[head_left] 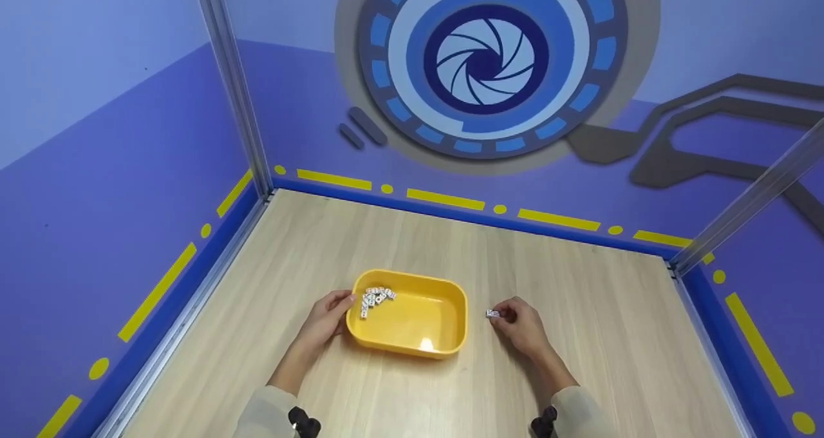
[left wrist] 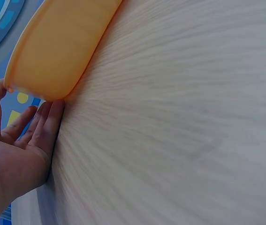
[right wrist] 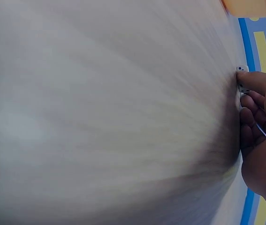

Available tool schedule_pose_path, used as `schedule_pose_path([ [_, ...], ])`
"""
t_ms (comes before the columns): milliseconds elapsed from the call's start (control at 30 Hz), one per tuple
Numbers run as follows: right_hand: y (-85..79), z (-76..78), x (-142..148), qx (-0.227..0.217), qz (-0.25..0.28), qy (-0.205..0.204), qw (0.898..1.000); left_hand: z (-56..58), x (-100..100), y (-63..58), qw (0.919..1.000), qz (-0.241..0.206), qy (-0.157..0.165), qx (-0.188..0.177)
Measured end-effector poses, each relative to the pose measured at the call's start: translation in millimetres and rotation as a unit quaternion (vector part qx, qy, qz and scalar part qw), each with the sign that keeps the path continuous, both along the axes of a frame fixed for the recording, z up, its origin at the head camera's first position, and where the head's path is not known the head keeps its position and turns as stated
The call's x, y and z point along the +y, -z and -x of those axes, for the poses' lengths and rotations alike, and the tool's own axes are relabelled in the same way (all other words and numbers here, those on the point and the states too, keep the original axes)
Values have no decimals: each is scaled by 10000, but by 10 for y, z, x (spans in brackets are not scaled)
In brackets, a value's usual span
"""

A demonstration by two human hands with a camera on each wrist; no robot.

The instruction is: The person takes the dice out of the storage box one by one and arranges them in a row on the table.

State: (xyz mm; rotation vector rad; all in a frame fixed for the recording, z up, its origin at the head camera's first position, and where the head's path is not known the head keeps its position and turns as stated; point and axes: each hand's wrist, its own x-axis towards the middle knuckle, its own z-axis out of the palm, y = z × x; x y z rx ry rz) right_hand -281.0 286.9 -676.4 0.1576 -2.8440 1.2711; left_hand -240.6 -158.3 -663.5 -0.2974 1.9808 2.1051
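Note:
A yellow plastic box [head_left: 412,350], open at the top, rests on the wooden table. Inside it, several small white dice [head_left: 376,298] with dark pips lie clustered at the left end. My left hand [head_left: 325,319] holds that same end, thumb at the rim and fingers low against the outer wall. To the right of the box, my right hand [head_left: 523,327] pinches white dice [head_left: 492,314] between thumb and fingertips, close over the tabletop. In the right wrist view dotted dice [right wrist: 244,88] show on both sides of the thumb, which covers their middle.
The pale wooden table [head_left: 309,232] is bounded by blue and purple panels [head_left: 148,154] with yellow dashes. Metal posts [head_left: 235,84] stand at the back corners. A large round lens graphic [head_left: 486,61] decorates the back wall.

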Motion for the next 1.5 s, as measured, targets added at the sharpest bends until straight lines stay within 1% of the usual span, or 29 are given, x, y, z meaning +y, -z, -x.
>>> schedule_pose_path([
  [233,26,-10,-5,38,45,-11,10000,-9,-8,31,10000,-9,16,-2],
  [500,1,10,-3,-82,27,38,10000,25,6,7,10000,43,-21,-42],
  [800,-13,32,-6,-224,-15,73,9997,21,2,12,10000,-13,-56,-38],
  [1067,-18,21,-3,-161,31,-12,9999,25,-1,32,9999,-94,-64,-61],
  [1233,-2,7,-5,22,65,-80,9999,19,-4,24,9999,-132,-15,-26],
  [1367,10,9,-11,135,56,-99,9998,16,-5,16,10000,11,1,-56],
  [1500,11,12,-15,136,73,-83,9998,9,-5,14,9999,140,-1,-80],
])
